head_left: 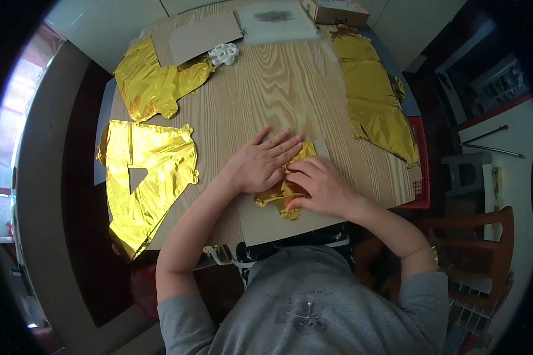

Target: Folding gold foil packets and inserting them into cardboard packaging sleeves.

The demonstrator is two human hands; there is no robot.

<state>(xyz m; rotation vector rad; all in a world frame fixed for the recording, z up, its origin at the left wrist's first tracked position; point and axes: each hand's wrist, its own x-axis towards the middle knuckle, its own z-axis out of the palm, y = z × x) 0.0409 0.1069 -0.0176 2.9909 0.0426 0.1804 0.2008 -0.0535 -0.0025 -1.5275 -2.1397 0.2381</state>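
Looked most like a room in a home, in use for handwork. Had a wood-grain table (pixel 272 89) close to pale panels (pixel 103 32), a wooden chair (pixel 507 231) at right and a bright window (pixel 26 100) at far left, all more domestic than industrial. Bore signs of craft, too: gold foils (pixel 175 157) along both sides of the table, a carton (pixel 340 14) at the far edge, a red basket (pixel 421 195) at right. Could also have been a small workshop.
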